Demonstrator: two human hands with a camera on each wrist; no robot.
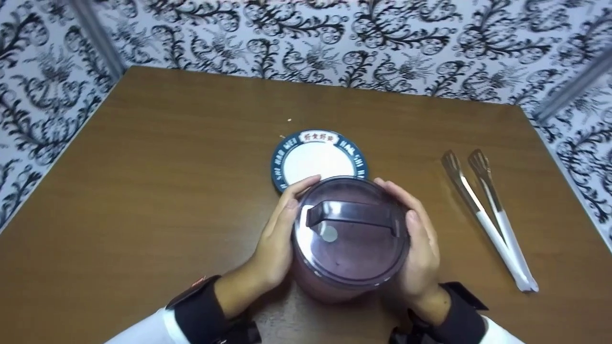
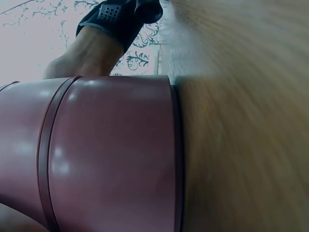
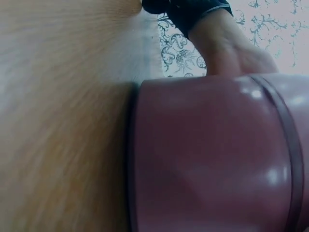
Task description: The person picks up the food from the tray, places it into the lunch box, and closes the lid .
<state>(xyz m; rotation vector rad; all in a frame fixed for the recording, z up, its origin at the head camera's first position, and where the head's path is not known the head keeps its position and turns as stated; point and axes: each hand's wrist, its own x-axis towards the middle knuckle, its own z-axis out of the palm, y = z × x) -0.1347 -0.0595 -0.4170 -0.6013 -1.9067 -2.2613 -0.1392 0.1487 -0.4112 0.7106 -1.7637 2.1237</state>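
Observation:
Between my two hands stands a round reddish-purple canister [image 1: 330,291] with a see-through lid [image 1: 356,258] and a dark strap-like handle [image 1: 356,212] across its top. My left hand [image 1: 275,246] holds its left side, fingers and thumb up near the lid rim. On the opposite side, my right hand [image 1: 423,243] grips it the same way. Both wrist views show the canister's smooth wall [image 2: 113,154] with a raised band around it, and its dark base rim [image 3: 130,164] right at the tabletop. Just behind it is a white plate [image 1: 315,160], its front edge partly hidden by the canister.
Metal tongs [image 1: 495,242] with pale handles lie spread on the right of the brown wooden table [image 1: 143,191]. Small crumbs dot the wood behind the plate. Patterned white-and-black panels [image 1: 311,43] enclose the back and sides.

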